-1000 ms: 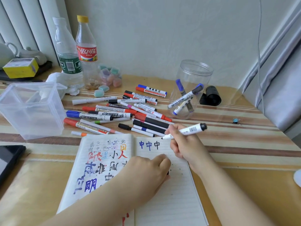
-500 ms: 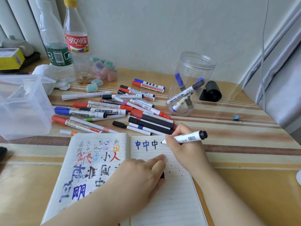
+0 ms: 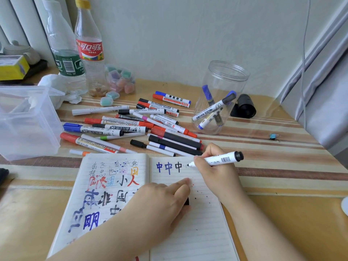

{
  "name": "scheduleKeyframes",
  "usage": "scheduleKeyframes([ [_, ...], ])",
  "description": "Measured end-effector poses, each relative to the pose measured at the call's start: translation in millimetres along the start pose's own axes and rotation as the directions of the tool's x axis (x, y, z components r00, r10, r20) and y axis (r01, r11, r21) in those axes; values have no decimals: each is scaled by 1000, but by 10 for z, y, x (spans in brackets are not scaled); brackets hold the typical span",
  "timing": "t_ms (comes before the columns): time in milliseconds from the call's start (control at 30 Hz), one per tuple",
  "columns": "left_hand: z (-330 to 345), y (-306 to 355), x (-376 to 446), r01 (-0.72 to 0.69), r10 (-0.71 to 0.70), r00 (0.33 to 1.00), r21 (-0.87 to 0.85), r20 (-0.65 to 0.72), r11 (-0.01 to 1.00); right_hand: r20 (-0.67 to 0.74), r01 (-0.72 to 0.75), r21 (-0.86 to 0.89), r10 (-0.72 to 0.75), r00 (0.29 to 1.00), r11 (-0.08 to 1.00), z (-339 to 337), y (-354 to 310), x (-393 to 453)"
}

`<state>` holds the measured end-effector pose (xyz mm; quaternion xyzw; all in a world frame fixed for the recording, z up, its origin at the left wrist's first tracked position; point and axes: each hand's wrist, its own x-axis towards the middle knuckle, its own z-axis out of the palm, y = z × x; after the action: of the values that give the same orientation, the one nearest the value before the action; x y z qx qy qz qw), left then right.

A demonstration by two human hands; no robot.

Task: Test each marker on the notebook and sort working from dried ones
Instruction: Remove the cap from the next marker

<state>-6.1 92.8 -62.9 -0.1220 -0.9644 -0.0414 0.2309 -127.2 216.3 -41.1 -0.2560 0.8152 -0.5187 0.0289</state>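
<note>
An open lined notebook (image 3: pixel 197 232) lies in front of me, its left page full of coloured test marks and three characters at the top of its right page. My right hand (image 3: pixel 216 172) holds a white marker (image 3: pixel 218 159) with a black end, its tip touching the page just right of the third character. My left hand (image 3: pixel 162 202) rests on the notebook and closes over a small black cap (image 3: pixel 186 201). A heap of markers (image 3: pixel 135 127) lies beyond the notebook. A clear round jar (image 3: pixel 224 87) holds three markers.
An empty clear plastic box (image 3: pixel 26 125) stands at the left. Two bottles (image 3: pixel 75 53), a small tub of coloured erasers (image 3: pixel 120 80) and crumpled tissue sit at the back. A black lid (image 3: pixel 244 106) lies beside the jar, a small binder clip (image 3: pixel 273 136) at right.
My right hand has lowered the marker and its tip now touches the page right of the three characters. The view has shifted a little closer and rightward.
</note>
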Motion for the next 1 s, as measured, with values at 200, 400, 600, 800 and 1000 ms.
scheduleKeyframes([
  [200, -5, -1, -2, 7, -7, 1000, 1, -4, 1000, -5, 11, 2, -11, 1000, 1000, 0, 5, 1],
  [400, -7, 1, -4, 13, -13, 1000, -6, 6, 1000, 17, 7, -38, -6, 1000, 999, 20, -11, -8],
  [600, -13, 1, -16, 31, -31, 999, 0, 20, 1000, 26, -20, -23, 21, 999, 1000, 10, -4, -2],
  [800, -23, 0, -12, 45, -44, 998, -21, 35, 999, 1, -10, -24, 10, 1000, 1000, 16, -23, -24],
  [1000, -68, 2, -21, 93, -90, 992, -31, 91, 995, -52, -29, -37, 27, 998, 999, 14, -12, -10],
])
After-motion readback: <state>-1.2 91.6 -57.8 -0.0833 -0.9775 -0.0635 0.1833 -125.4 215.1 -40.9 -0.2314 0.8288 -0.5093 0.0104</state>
